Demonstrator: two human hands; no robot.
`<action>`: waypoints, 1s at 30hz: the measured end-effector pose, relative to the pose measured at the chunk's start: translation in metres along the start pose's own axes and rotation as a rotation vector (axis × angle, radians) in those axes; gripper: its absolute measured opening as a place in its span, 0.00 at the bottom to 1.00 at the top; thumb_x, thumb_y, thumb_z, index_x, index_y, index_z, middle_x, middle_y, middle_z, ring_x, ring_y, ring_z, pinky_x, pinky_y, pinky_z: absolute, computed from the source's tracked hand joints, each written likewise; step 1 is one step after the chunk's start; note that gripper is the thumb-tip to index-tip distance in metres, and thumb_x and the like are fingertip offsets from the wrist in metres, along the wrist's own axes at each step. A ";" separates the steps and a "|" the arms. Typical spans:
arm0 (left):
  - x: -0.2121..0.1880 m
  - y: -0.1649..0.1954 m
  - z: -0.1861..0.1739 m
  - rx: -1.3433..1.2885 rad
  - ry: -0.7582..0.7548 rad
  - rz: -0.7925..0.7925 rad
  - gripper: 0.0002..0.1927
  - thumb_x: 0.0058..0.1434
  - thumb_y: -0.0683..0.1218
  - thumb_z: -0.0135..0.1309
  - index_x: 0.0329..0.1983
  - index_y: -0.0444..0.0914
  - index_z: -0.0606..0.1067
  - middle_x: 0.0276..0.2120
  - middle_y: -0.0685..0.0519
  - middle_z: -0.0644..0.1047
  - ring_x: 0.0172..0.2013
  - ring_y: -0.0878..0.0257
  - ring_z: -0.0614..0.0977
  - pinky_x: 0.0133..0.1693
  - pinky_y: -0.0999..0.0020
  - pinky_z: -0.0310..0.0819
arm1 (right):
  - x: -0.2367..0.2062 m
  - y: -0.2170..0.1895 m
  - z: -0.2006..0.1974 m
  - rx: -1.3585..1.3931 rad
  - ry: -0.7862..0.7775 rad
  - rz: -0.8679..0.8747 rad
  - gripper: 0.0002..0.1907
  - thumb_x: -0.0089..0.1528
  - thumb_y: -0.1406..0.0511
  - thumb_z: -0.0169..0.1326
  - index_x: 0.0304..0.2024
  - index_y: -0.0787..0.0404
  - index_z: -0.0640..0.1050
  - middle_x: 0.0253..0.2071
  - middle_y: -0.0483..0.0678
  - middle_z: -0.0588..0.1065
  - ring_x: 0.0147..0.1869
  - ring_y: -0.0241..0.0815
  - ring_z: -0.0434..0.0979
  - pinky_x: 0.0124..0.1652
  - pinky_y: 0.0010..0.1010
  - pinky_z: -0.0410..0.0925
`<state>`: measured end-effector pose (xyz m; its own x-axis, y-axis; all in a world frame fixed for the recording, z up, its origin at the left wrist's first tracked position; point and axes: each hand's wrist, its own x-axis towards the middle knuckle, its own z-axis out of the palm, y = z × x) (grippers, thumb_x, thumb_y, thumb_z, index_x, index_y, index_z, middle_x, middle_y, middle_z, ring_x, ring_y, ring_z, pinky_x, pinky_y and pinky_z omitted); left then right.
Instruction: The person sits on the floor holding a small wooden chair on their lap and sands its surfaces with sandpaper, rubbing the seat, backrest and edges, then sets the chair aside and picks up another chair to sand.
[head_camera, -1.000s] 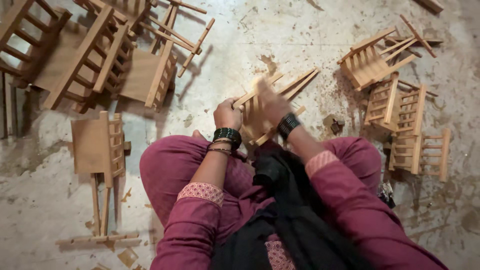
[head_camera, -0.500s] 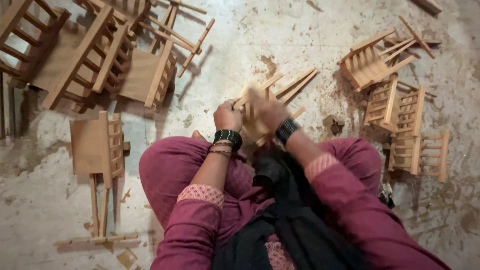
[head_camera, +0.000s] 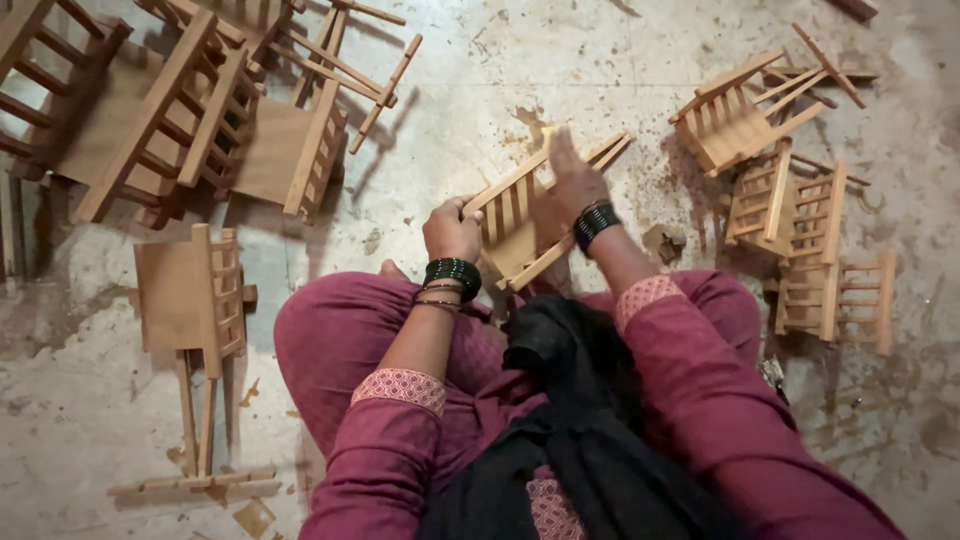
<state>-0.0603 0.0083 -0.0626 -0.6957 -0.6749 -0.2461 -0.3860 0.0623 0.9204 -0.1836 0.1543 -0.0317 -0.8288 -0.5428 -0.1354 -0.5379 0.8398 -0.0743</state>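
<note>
Head view: a person sits on a stained floor (head_camera: 560, 60) with knees in magenta cloth, and both hands work on one small wooden chair (head_camera: 520, 225) held just above the knees, a little above the middle of the picture. The left hand (head_camera: 452, 228) is curled closed on the chair's slatted frame at its 9 o'clock side. The right hand (head_camera: 572, 180) lies on the chair at its 2 o'clock side, fingers straight and close together, pointing to 12 o'clock; I cannot tell if the thumb grips under it. Dark bangles (head_camera: 452, 272) are on the left wrist, and a dark band (head_camera: 596, 222) is on the right wrist.

At 3 o'clock from the chair, well apart, a group of small chairs (head_camera: 790, 215) lies tipped on the floor. At 10 o'clock a pile of bigger chairs (head_camera: 190, 110) lies in disorder. At 8 o'clock one chair with a solid seat (head_camera: 190, 295) lies on its side, just beside the left knee.
</note>
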 end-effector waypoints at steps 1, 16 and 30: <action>0.001 0.000 0.001 0.004 -0.002 -0.006 0.14 0.56 0.43 0.61 0.46 0.43 0.83 0.34 0.44 0.84 0.36 0.53 0.86 0.43 0.61 0.78 | 0.000 -0.002 -0.001 0.048 -0.065 0.089 0.48 0.62 0.59 0.59 0.79 0.60 0.52 0.45 0.60 0.81 0.40 0.55 0.81 0.39 0.42 0.75; 0.012 -0.004 0.009 0.077 -0.002 0.046 0.14 0.57 0.43 0.62 0.47 0.43 0.83 0.37 0.44 0.83 0.38 0.51 0.85 0.43 0.60 0.77 | -0.019 -0.043 -0.032 -0.237 0.320 -0.400 0.45 0.58 0.63 0.56 0.75 0.51 0.54 0.57 0.47 0.80 0.35 0.34 0.80 0.48 0.53 0.76; 0.013 -0.003 0.008 0.098 -0.022 -0.045 0.16 0.54 0.47 0.63 0.48 0.43 0.83 0.35 0.44 0.83 0.37 0.50 0.85 0.44 0.60 0.78 | -0.014 -0.021 0.032 -0.066 0.072 -0.236 0.38 0.64 0.63 0.49 0.76 0.58 0.56 0.70 0.56 0.66 0.51 0.55 0.81 0.42 0.44 0.74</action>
<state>-0.0728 0.0054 -0.0714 -0.6887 -0.6626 -0.2943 -0.4743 0.1046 0.8741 -0.1558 0.1449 -0.0600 -0.6864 -0.7255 -0.0511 -0.7250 0.6881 -0.0309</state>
